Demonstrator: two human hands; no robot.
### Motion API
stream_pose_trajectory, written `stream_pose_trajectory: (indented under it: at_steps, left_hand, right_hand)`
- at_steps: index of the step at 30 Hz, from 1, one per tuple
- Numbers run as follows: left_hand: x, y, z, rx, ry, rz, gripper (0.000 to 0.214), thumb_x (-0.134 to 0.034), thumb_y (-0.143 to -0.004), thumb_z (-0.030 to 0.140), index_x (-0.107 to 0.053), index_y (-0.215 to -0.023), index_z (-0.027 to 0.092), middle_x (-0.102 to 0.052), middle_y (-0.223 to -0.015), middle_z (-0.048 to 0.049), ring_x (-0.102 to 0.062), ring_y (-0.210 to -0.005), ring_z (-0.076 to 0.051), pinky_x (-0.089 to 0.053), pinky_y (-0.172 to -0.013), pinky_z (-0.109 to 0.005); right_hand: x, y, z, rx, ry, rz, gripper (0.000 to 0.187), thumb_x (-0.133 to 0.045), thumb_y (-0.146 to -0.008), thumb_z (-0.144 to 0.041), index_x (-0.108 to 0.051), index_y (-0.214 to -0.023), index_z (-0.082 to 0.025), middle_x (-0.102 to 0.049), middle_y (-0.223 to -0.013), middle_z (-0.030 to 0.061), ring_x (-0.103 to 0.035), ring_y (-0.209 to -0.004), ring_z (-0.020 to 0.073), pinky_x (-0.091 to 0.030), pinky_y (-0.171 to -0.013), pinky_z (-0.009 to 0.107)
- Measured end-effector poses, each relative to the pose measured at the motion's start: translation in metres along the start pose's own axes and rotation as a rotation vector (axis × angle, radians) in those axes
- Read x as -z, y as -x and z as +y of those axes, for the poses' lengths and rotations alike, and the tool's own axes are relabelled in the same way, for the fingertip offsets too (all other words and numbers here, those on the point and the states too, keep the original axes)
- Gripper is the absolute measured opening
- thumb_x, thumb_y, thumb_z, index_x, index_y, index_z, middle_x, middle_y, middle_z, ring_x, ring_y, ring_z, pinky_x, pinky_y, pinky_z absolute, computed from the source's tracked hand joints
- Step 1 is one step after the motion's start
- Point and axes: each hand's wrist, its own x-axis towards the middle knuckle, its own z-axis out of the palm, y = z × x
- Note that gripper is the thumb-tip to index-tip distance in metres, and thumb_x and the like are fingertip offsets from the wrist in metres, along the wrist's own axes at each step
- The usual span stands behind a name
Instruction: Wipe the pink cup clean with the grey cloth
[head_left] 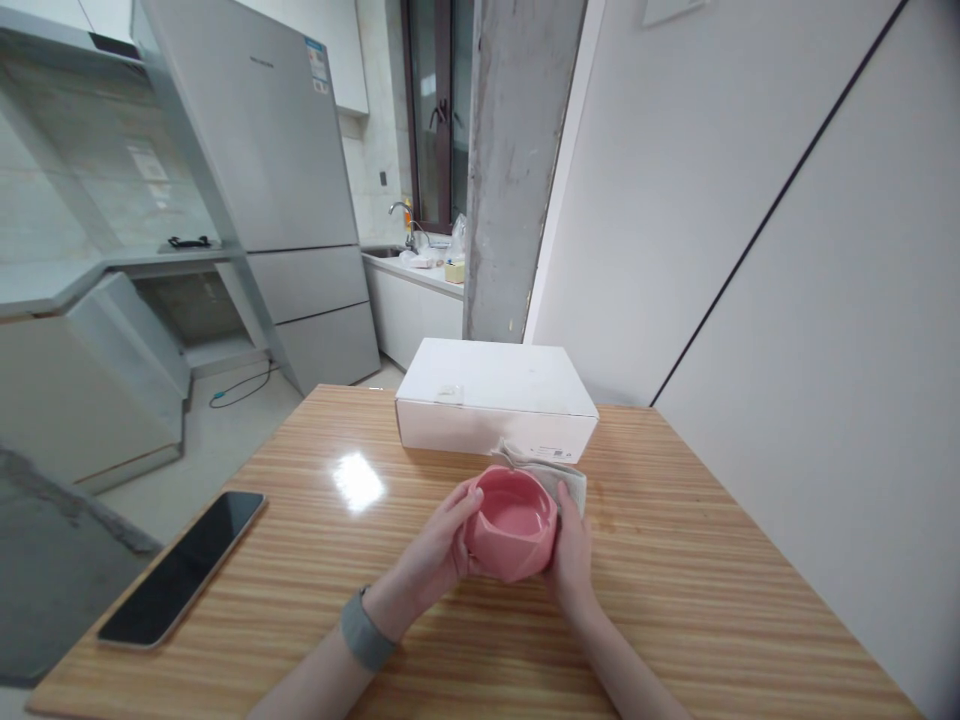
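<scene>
A pink bowl (513, 522) with faceted sides sits on the wooden table (697, 590), tilted slightly toward me. My left hand (439, 548) wraps round its left side, thumb near the rim. My right hand (571, 552) presses against its right side, fingers together. A folded grey cloth (553, 473) lies just behind the bowl, partly hidden by it. A grey band circles my left wrist.
A closed white box (495, 398) stands behind the cloth near the table's far edge. A dark phone (184, 565) lies face up at the table's left edge. A white wall runs along the right. A fridge, counter and sink are beyond the table.
</scene>
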Motion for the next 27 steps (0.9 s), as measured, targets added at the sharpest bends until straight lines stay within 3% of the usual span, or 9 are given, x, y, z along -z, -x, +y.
stream_pose_trajectory:
  at_steps: [7, 10, 15, 19, 24, 27]
  left_hand:
    - [-0.005, 0.0, -0.003, -0.054, 0.057, 0.044, 0.044, -0.061, -0.09, 0.042, -0.052, -0.129, 0.026, -0.056, -0.136, -0.0117, -0.061, -0.111, -0.029, -0.061, -0.071, -0.04]
    - [-0.004, -0.001, -0.003, -0.005, 0.101, 0.025, 0.044, -0.058, -0.091, 0.044, -0.052, -0.13, 0.024, -0.06, -0.132, -0.0116, -0.064, -0.107, -0.027, -0.06, -0.076, -0.041]
    - [0.011, -0.006, 0.001, 0.15, 0.103, -0.05, 0.052, -0.048, -0.093, 0.053, -0.056, -0.13, 0.016, -0.071, -0.11, -0.0142, -0.07, -0.093, -0.027, -0.06, -0.066, -0.035]
    - [0.024, -0.008, -0.002, 0.167, 0.04, -0.069, 0.053, -0.051, -0.092, 0.051, -0.054, -0.133, 0.017, -0.073, -0.107, -0.0132, -0.071, -0.08, -0.025, -0.058, -0.059, -0.034]
    - [0.028, -0.009, -0.007, 0.196, 0.089, -0.109, 0.047, -0.052, -0.093, 0.045, -0.059, -0.127, 0.014, -0.074, -0.098, -0.0111, -0.068, -0.07, -0.018, -0.055, -0.068, -0.029]
    - [0.026, -0.009, -0.006, 0.232, 0.107, -0.134, 0.046, -0.052, -0.093, 0.043, -0.059, -0.129, 0.015, -0.075, -0.095, -0.0094, -0.069, -0.07, -0.017, -0.054, -0.07, -0.028]
  right_hand:
    - [-0.011, 0.013, -0.007, 0.062, 0.017, 0.034, 0.033, -0.065, -0.079, -0.052, -0.076, -0.086, -0.021, -0.077, -0.088, 0.0007, -0.066, -0.086, 0.0221, -0.049, -0.081, 0.031]
    - [-0.008, 0.01, -0.005, 0.068, 0.008, 0.016, 0.032, -0.067, -0.077, -0.051, -0.074, -0.086, -0.021, -0.076, -0.086, -0.0002, -0.065, -0.084, 0.0207, -0.049, -0.081, 0.03]
    - [-0.001, -0.006, -0.002, 0.004, -0.007, -0.049, 0.034, -0.069, -0.074, -0.054, -0.072, -0.084, -0.022, -0.076, -0.085, -0.0012, -0.067, -0.086, 0.0218, -0.049, -0.086, 0.032]
    - [0.001, -0.013, -0.011, -0.097, -0.016, -0.187, 0.035, -0.07, -0.071, -0.054, -0.074, -0.081, -0.021, -0.077, -0.08, 0.0021, -0.07, -0.086, 0.0272, -0.051, -0.086, 0.038]
    - [0.004, -0.013, -0.029, -0.382, -0.11, -0.451, 0.034, -0.068, -0.07, -0.053, -0.075, -0.084, -0.023, -0.078, -0.078, 0.0041, -0.071, -0.092, 0.0317, -0.053, -0.088, 0.042]
    - [0.005, -0.01, -0.039, -0.436, -0.113, -0.512, 0.034, -0.067, -0.071, -0.052, -0.075, -0.087, -0.023, -0.078, -0.079, 0.0049, -0.072, -0.095, 0.0319, -0.052, -0.09, 0.043]
